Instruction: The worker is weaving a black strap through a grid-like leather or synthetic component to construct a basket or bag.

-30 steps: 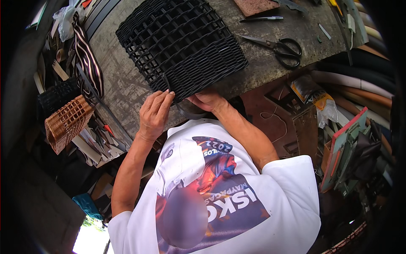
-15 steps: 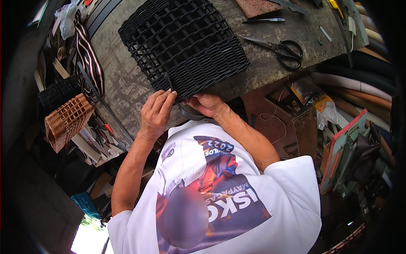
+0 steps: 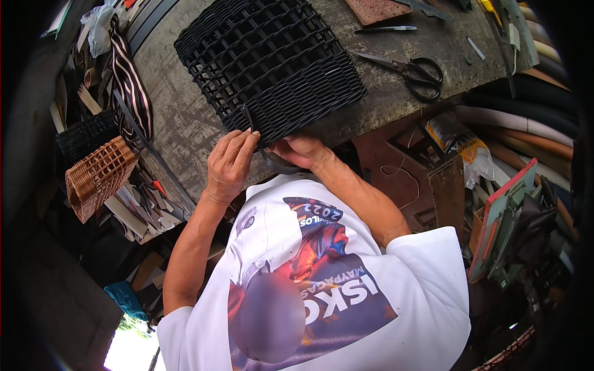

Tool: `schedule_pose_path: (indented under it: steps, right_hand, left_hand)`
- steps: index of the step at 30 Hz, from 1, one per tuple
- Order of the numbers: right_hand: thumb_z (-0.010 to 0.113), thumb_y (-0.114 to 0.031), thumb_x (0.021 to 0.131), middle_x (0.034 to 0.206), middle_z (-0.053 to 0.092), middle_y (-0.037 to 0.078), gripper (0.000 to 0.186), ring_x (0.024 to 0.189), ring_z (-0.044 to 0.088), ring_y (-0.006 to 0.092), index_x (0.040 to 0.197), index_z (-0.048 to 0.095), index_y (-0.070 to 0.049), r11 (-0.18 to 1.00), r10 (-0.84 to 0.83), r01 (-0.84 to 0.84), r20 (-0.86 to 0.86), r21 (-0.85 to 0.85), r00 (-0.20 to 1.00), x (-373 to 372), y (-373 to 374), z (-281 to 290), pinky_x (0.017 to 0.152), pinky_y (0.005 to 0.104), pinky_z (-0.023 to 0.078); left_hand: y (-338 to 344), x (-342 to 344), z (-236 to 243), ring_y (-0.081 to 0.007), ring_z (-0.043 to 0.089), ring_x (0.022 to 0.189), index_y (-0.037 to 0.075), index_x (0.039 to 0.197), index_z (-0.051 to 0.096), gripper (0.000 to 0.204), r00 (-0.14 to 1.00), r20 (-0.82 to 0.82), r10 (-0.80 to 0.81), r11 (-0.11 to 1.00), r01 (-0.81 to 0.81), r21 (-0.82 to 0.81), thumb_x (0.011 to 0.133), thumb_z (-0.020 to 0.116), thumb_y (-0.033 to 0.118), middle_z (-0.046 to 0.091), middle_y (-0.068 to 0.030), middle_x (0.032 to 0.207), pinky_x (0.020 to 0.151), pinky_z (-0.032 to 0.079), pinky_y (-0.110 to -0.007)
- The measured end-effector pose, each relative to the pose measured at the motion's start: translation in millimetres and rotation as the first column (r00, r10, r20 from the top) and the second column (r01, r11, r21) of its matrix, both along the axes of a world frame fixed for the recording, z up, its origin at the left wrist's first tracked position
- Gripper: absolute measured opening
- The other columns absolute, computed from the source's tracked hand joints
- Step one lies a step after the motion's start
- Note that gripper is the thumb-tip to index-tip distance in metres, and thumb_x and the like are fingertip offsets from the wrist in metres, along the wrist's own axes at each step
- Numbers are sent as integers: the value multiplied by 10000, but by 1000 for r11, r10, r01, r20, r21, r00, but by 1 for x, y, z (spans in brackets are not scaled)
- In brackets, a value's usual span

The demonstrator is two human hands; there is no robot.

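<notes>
A black woven basket (image 3: 272,68) lies on the worktable, its lower side densely woven and the rest in an open lattice. At its near left corner, my left hand (image 3: 230,162) pinches a thin black strip (image 3: 248,117) that stands out from the weave. My right hand (image 3: 299,151) is closed at the near edge of the basket, just right of the left hand; its fingertips are partly hidden under the weave. A dark band (image 3: 278,166) hangs below the right hand; whether the fingers grip it or the basket's edge is unclear.
Black-handled scissors (image 3: 422,79) and a pen (image 3: 385,29) lie right of the basket on the worktable (image 3: 167,123). A brown woven basket (image 3: 102,173) and striped fabric (image 3: 131,93) are at left. Rolled sheets (image 3: 513,120) stack at right, above a red-edged board (image 3: 501,216).
The basket has shifted very slightly to the right. Both hands keep nearly the same place and hold at its near corner.
</notes>
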State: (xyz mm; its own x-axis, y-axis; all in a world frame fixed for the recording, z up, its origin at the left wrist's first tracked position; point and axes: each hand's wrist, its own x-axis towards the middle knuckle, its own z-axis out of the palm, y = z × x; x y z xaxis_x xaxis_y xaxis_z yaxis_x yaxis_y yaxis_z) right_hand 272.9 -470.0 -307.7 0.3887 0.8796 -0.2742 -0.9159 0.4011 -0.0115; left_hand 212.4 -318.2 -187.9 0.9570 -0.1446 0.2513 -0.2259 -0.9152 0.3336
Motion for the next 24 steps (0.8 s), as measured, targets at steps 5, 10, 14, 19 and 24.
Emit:
schedule_pose_path:
  steps: [5, 10, 14, 19, 24]
  right_hand:
    - [755, -194, 871, 1004, 698, 21, 212, 859, 622, 140, 1044, 700, -85, 1000, 10, -9, -25, 23, 1000, -2, -2, 0, 784, 324, 507]
    - [754, -194, 873, 1020, 692, 17, 219, 884, 618, 129, 1057, 691, -93, 998, 35, -33, -33, 57, 999, -2, -1, 0, 786, 321, 499]
    - [738, -183, 892, 1067, 681, 18, 243, 923, 617, 129, 1111, 671, -103, 999, -40, 41, -36, 27, 999, -4, 3, -12, 807, 314, 505]
    - [647, -145, 957, 1126, 661, 30, 214, 1022, 625, 147, 1167, 635, -105, 988, -18, -7, 157, 157, 987, 12, 14, -46, 906, 326, 523]
    - [618, -107, 963, 1144, 660, 45, 175, 1071, 627, 165, 1134, 641, -76, 978, -146, 92, 292, 190, 945, 20, 7, -50, 958, 343, 520]
  left_hand:
    - [1, 0, -1, -304, 672, 916, -10, 1118, 670, 392, 1000, 2, 0, 1000, 0, -8, 742, 749, -88, 681, -131, 982, 765, 564, -374]
    - [0, 0, 1, -293, 665, 950, -30, 1096, 672, 357, 1000, 9, -1, 1000, 1, 11, 742, 723, -35, 676, -128, 1011, 791, 571, -372]
    - [-1, 1, 1, -307, 674, 905, -16, 1106, 672, 389, 1000, 10, -7, 1000, 7, -5, 733, 752, -94, 680, -136, 978, 758, 566, -376]
    - [-1, 2, 1, -308, 674, 902, -15, 1108, 670, 401, 1000, 23, 6, 1000, -6, -28, 726, 755, -101, 680, -136, 974, 752, 568, -379]
    - [-1, 1, -1, -277, 667, 916, -29, 1072, 683, 333, 1000, 28, -8, 1000, 7, 14, 744, 736, -51, 674, -118, 970, 764, 572, -354]
